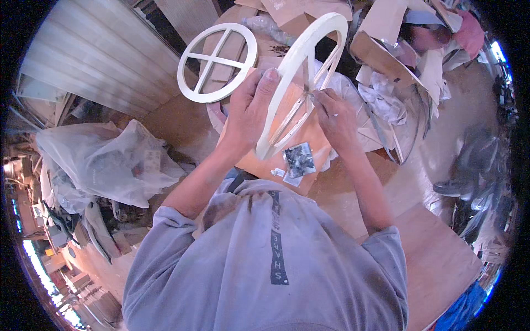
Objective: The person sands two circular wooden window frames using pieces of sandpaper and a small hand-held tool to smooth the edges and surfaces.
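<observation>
A round, cream-coloured frame with crossed bars (306, 39), apparently wooden, stands tilted on edge in front of me. My left hand (252, 103) grips its rim from the left, thumb lying along the outer face. On the other side, the curled fingers of my right hand (336, 118) press together where the bars cross; whether a small thing is pinched there is hidden. A second round frame of like shape (251, 45) rests beyond my left hand. Below the held frame, a small dark, smeared square (299, 160) and white scraps (277, 171) lie on an orange surface (323, 145).
Translucent plastic sheeting (112, 161) covers things at the left, below pale panels (99, 53). Cardboard pieces and crumpled plastic (383, 97) are heaped at the upper right. A flat brown board (434, 248) lies at the lower right, near dark shoes (449, 188).
</observation>
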Motion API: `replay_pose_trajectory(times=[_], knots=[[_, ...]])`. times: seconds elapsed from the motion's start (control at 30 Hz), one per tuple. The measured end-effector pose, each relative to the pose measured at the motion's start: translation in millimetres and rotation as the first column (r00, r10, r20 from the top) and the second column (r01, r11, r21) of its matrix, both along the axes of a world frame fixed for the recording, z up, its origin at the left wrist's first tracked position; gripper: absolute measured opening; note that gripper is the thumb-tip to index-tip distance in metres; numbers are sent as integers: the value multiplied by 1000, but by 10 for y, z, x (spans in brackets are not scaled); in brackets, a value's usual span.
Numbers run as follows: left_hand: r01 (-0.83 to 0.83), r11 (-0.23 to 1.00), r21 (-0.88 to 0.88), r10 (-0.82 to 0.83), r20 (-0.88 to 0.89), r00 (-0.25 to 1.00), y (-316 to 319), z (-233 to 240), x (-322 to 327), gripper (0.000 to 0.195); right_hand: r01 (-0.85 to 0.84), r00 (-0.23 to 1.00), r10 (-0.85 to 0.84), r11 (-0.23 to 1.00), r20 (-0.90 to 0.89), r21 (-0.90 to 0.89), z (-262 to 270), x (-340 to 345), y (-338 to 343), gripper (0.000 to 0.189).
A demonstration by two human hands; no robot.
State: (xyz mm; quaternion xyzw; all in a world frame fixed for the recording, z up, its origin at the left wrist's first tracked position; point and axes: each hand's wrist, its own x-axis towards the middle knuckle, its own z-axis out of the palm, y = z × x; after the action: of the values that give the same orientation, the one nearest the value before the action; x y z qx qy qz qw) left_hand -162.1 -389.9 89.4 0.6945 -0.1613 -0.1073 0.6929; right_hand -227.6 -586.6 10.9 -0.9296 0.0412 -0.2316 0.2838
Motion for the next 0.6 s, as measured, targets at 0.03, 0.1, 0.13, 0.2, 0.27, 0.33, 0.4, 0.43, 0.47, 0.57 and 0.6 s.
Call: replay_pose_trajectory(times=[0.03, 0.1, 0.13, 0.2, 0.27, 0.33, 0.4, 0.43, 0.47, 0.57, 0.6], knots=[[21, 1000, 10, -21, 5, 1000, -25, -10, 1, 37, -23, 998, 20, 999, 62, 46, -60, 1, -64, 15], [27, 999, 35, -27, -2, 1000, -2, -30, -4, 37, -30, 1000, 30, 999, 6, 41, 150, 2, -50, 14], [17, 999, 36, -18, 36, 999, 9, -14, 2, 37, -32, 998, 34, 999, -46, 32, 219, -6, -29, 13], [25, 999, 28, -27, 72, 997, -7, -15, -5, 37, -155, 988, 154, 987, 30, 29, 22, -97, 5, 13], [19, 999, 32, -21, 63, 998, 19, -28, -3, 36, -284, 954, 280, 959, 111, 19, 1, -187, 129, 13], [10, 1000, 17, -11, 36, 999, 63, -53, -7, 35, -303, 943, 316, 945, -107, 124, 107, -306, 419, 14], [-2, 1000, -8, 2, 19, 1000, 93, -62, -2, 35, -234, 972, 230, 954, 40, 185, -34, -284, 419, 15], [0, 1000, 19, 0, 19, 1000, 119, -84, 2, 35, -65, 983, 119, 938, -143, 340, -47, -300, 438, 15], [9, 999, 51, -10, 19, 1000, 137, -101, 12, 35, 135, 942, 30, 880, -335, 456, -66, -319, 478, 17], [-16, 1000, -1, 16, -6, 1000, 140, -119, 35, 36, 86, 855, 323, 683, -406, 725, -221, -405, 687, 22], [-13, 1000, 3, 13, -11, 1000, 142, -127, 39, 36, 92, 854, 322, 680, -409, 727, -208, -423, 760, 22]])
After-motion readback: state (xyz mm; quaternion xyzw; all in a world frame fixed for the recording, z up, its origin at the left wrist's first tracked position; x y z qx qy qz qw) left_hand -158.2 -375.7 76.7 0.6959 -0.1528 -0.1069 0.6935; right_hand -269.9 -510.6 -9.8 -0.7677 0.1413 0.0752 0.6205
